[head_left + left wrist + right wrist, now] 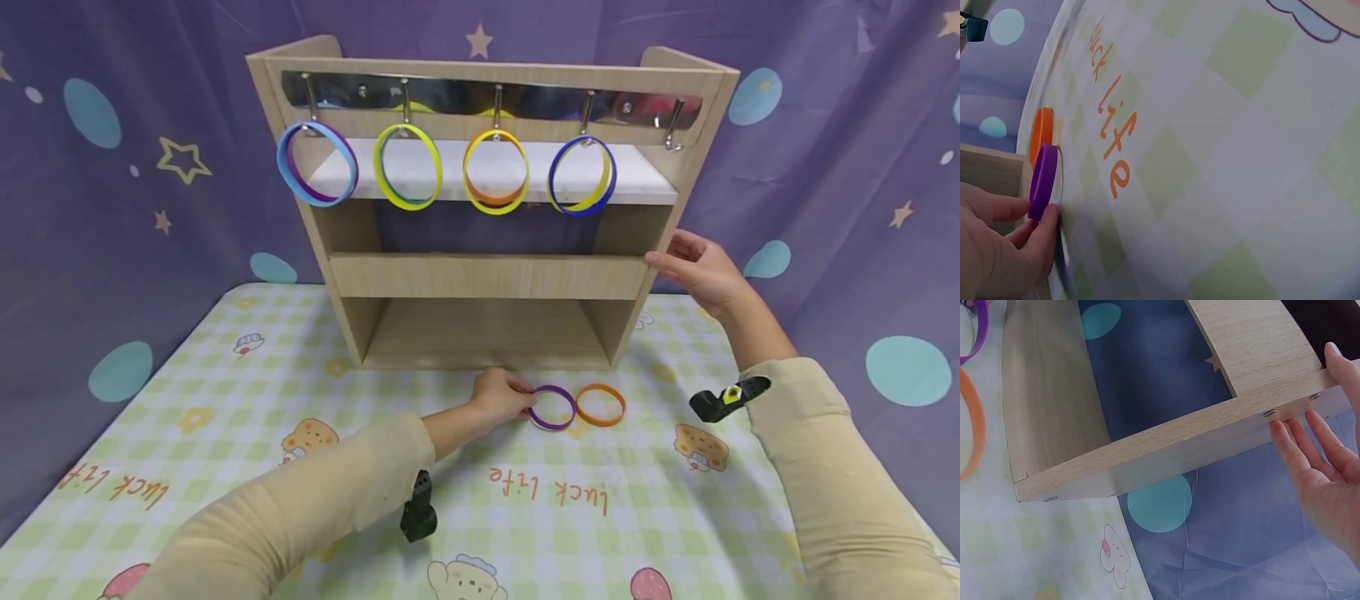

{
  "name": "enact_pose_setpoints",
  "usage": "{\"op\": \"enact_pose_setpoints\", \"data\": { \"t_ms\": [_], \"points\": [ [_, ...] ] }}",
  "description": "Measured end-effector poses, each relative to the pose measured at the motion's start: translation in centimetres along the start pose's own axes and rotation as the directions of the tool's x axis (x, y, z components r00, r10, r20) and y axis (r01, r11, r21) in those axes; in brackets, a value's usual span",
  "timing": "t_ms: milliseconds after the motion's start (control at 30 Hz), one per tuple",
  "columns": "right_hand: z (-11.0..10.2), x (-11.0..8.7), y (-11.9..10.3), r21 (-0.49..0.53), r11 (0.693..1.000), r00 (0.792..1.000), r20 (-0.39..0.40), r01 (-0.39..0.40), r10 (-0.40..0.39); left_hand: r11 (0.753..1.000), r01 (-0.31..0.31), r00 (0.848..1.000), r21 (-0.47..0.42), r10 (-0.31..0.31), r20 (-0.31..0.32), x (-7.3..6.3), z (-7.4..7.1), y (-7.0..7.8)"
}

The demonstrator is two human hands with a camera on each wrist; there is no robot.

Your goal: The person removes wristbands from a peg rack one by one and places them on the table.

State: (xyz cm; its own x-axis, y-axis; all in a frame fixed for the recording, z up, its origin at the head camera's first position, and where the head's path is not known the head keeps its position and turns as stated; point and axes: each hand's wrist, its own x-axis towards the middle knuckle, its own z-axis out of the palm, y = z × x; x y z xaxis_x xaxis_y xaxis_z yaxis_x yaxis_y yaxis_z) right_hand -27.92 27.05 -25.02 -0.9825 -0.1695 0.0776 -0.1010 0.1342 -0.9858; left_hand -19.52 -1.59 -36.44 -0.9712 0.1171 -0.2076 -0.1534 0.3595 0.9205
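My left hand (501, 397) pinches the left side of a purple wristband (553, 386) between thumb and fingers, low over the tablecloth. In the left wrist view the purple wristband (1044, 181) stands out from the fingertips, with a pale edge just beneath it. An orange wristband (602, 422) lies right beside it on the cloth. My right hand (701, 271) grips the right side panel of a wooden shelf unit (487, 277). In the right wrist view its thumb is at the panel's front edge and the fingertips (1280, 434) press the outer face.
Along the metal hook rail (450, 98) hang light blue and purple (282, 162), yellow-green (377, 167), yellow and orange (467, 175), and dark blue and yellow (613, 179) wristbands. A further hook (675, 125) is at the right end. Behind stands a purple curtain (187, 83).
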Motion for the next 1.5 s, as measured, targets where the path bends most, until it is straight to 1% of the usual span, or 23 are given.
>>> {"op": "enact_pose_setpoints", "data": {
  "t_ms": [333, 533, 733, 867, 1133, 1500],
  "points": [
    [0.08, -0.02, -0.02, 0.004, 1.0, 1.0, 0.004, 0.002, -0.002, 1.0, 0.011, 0.999, 0.003, -0.011, -0.032, 0.38, -0.39, -0.48],
    [-0.07, 0.03, -0.01, 0.013, 1.0, 1.0, 0.01, 0.009, -0.009, 1.0, 0.003, 0.999, -0.005, -0.003, -0.04, 0.76, -0.54, -0.7],
    [-0.1, 0.1, 0.05, 0.032, 0.999, 1.0, 0.014, 0.017, -0.017, 1.0, 0.005, 0.999, -0.006, -0.005, -0.046, 0.72, -0.58, -0.67],
    [-0.06, 0.1, 0.06, 0.028, 0.999, 1.0, 0.016, 0.016, -0.017, 1.0, -0.004, 0.999, -0.005, 0.004, -0.048, 0.67, -0.67, -0.79],
    [-0.05, 0.04, 0.03, 0.027, 0.999, 1.0, 0.017, 0.02, -0.021, 1.0, -0.002, 0.998, 0.004, 0.002, -0.062, 0.7, -0.87, -0.97],
    [-0.07, 0.01, 0.06, 0.006, 1.0, 1.0, 0.015, 0.018, -0.018, 1.0, -0.006, 0.997, 0.009, 0.006, -0.071, 0.64, -0.74, -0.93]
  ]
}}
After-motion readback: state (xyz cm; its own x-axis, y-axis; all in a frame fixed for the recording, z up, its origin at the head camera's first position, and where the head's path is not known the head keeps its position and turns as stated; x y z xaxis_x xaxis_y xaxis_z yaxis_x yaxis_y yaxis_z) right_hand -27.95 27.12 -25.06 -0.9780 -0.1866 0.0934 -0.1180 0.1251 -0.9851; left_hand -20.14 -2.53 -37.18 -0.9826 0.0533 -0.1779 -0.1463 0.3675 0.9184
